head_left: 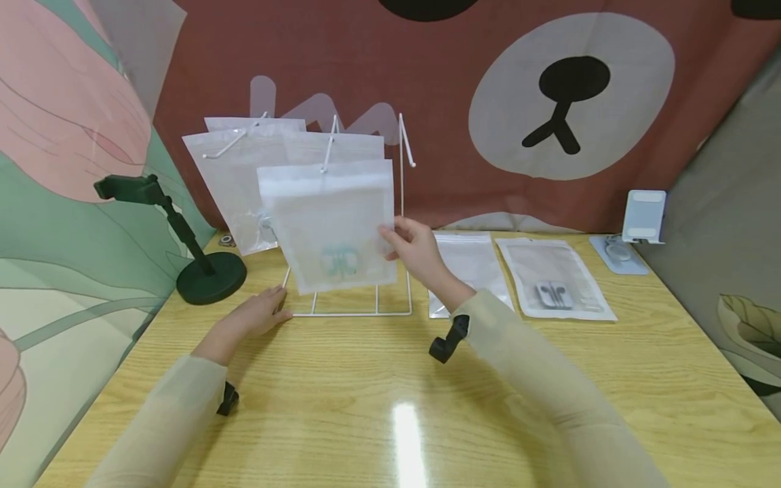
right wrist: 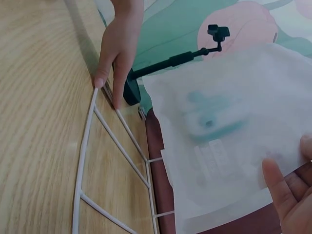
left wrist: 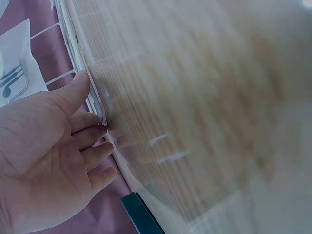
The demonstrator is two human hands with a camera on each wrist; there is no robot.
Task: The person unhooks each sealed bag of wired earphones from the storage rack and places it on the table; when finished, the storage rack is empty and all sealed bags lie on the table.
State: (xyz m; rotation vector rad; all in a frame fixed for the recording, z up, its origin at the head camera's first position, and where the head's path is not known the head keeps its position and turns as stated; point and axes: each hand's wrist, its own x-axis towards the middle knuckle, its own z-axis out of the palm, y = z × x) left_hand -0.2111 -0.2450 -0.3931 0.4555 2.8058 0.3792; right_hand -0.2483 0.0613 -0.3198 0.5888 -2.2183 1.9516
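At rack base [head_left: 348, 314] | left hand [head_left: 259, 312] touching | right hand [head_left: 422, 254] holding pouch [head_left: 323, 220]

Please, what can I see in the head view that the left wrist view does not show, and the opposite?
Only the head view: the right hand, the phone holder at the far right, and a flat-lying bag with another bag to its right.

Only the left wrist view: the palm side of the left hand; the head view shows its back.

Both: the left hand itself, touching the white wire rack, and the wooden table.
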